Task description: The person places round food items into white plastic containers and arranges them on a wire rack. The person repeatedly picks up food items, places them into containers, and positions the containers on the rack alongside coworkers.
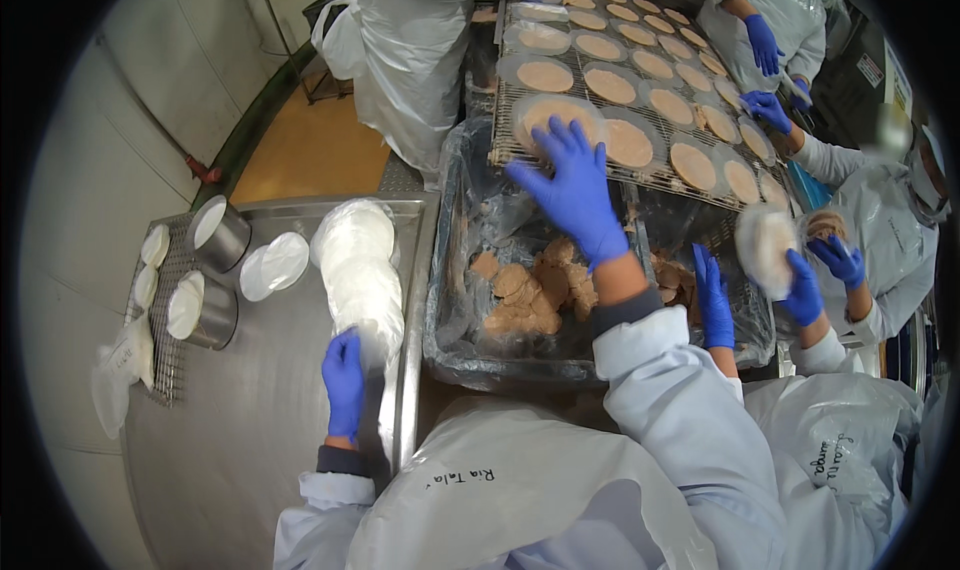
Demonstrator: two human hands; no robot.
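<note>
My right hand (575, 192), in a blue glove, reaches forward with fingers spread over a round tan patty under a clear film disc (553, 116) at the near left corner of a wire rack (505, 155). The rack carries several rows of round patties (610, 86). My left hand (345, 382), also blue-gloved, rests on the near end of a long stack of thin clear film discs (355, 265) lying on the steel table (260, 410). Whether it grips a disc I cannot tell.
A plastic-lined crate (450, 340) holds broken patty pieces (530, 290) below the rack. Two steel cups (218, 235) and white discs (272, 265) sit on the left. A co-worker's gloved hands (800, 280) hold a film-covered patty on the right; others stand beyond the rack.
</note>
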